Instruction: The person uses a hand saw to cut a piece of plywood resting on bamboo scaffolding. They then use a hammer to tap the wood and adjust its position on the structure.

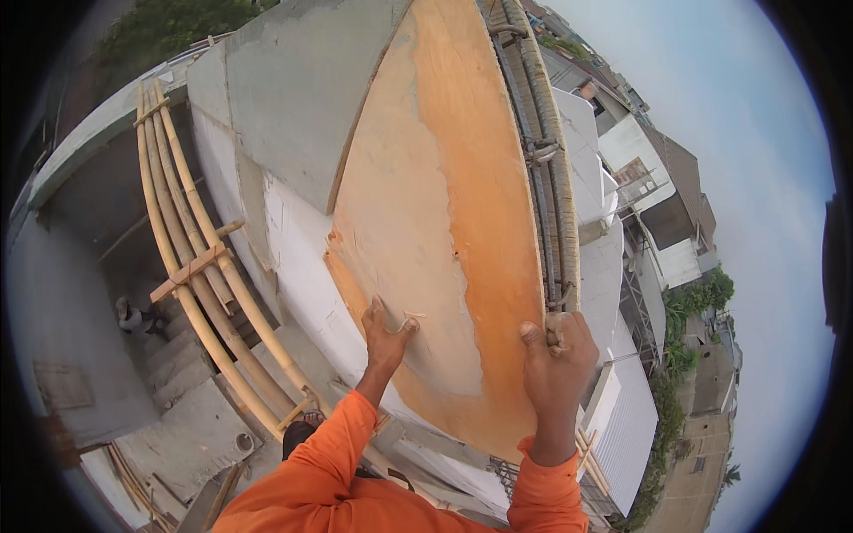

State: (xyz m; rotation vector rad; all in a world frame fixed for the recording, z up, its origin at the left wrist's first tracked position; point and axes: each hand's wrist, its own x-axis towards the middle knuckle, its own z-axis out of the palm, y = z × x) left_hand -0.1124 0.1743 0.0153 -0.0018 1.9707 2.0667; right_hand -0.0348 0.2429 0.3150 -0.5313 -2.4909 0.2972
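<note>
A long plywood sheet (493,222), orange with a broad grey smear of dried cement, lies in front of me over the wall. My left hand (386,344) rests on its grey face near the lower left edge, thumb and forefinger apart; its other fingers are hard to see. Close to that thumb is a small pale scrap (415,316). At the sheet's right edge, my right hand (560,362) is closed, thumb on the orange face and fingers curled over the rim. Steel bars (539,169) tied with wire run along that edge, just beyond the right hand.
Bamboo poles (182,222) joined by a wooden crosspiece (188,272) span the drop at left, above concrete stairs (182,369) where another person (133,317) is. My foot (313,417) is beside the poles. Rooftops (662,178) lie far below at right.
</note>
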